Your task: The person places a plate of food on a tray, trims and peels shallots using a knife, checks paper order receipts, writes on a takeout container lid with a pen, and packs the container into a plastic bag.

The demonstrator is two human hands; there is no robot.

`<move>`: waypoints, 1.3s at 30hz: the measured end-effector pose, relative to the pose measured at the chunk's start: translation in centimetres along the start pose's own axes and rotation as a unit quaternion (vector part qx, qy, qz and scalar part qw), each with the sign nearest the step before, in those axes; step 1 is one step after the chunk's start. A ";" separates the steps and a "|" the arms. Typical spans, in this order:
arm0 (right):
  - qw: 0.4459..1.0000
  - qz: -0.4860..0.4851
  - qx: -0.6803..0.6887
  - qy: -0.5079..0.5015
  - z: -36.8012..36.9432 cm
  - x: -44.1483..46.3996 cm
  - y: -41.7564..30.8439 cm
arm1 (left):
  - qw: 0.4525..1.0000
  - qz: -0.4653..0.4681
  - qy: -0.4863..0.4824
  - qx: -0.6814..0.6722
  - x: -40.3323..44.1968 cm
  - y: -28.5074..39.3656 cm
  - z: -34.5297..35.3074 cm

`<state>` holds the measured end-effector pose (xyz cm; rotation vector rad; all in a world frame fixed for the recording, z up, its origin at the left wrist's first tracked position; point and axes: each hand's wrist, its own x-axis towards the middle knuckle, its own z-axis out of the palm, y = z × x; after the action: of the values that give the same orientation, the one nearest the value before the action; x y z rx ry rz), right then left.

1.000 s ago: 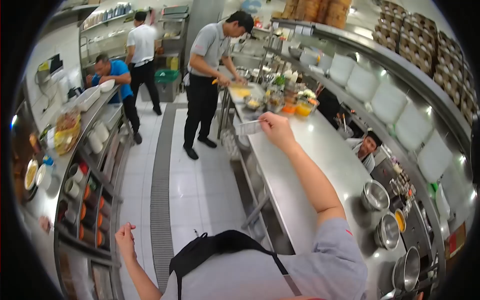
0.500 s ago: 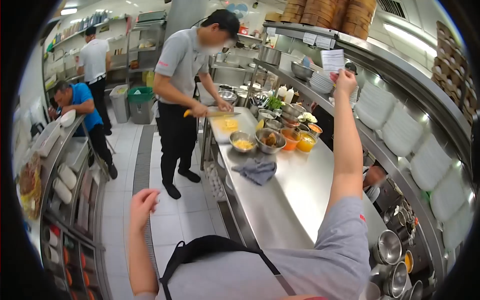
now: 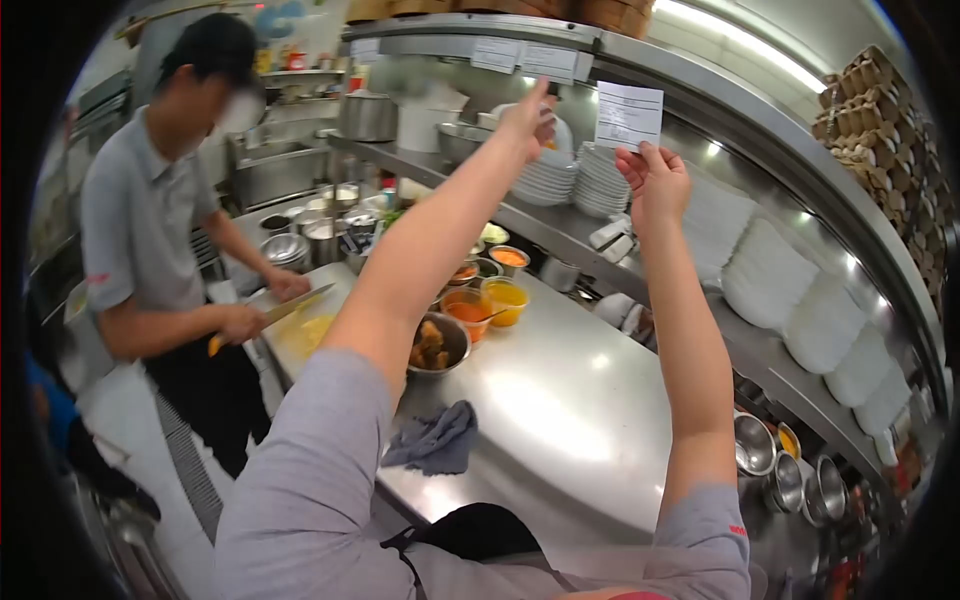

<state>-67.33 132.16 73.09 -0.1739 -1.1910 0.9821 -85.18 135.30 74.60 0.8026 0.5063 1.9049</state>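
My right hand (image 3: 657, 185) pinches the lower edge of a white printed order slip (image 3: 628, 116) and holds it up in front of the upper shelf. To the left, my left hand (image 3: 530, 122) is raised with its index finger stretched upward and other fingers loosely bent. That fingertip is at or just below a paper ticket (image 3: 548, 62) on the shelf's metal rail (image 3: 450, 46); whether it touches cannot be seen. Another ticket (image 3: 495, 55) hangs beside it.
Below is a steel counter (image 3: 560, 400) with a grey cloth (image 3: 435, 440), a metal bowl of brown food (image 3: 440, 345) and sauce tubs (image 3: 505, 300). At left a co-worker (image 3: 150, 220) holds a knife (image 3: 290, 303) over a cutting board. Stacked plates (image 3: 600, 180) stand on the shelf.
My left hand has risen from low at the left up to the tickets on the rail. The view has turned right and come closer to the shelf. My right hand still holds the slip.
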 end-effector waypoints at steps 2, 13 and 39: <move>1.000 -0.001 -0.027 0.009 0.3 0.3 0.2 | 0.996 0.040 -0.036 -0.076 5.0 0.5 0.6; 0.998 0.013 0.000 0.060 8.8 1.1 6.1 | 0.978 0.131 0.021 -0.161 6.0 1.6 -3.9; 0.980 -0.021 0.023 0.196 15.8 3.7 8.3 | 0.968 0.053 0.063 -0.236 10.6 7.2 -7.3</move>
<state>-85.00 133.95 77.26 -0.2897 -0.8077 0.8874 -98.27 141.57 77.49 0.4043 0.0720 2.0705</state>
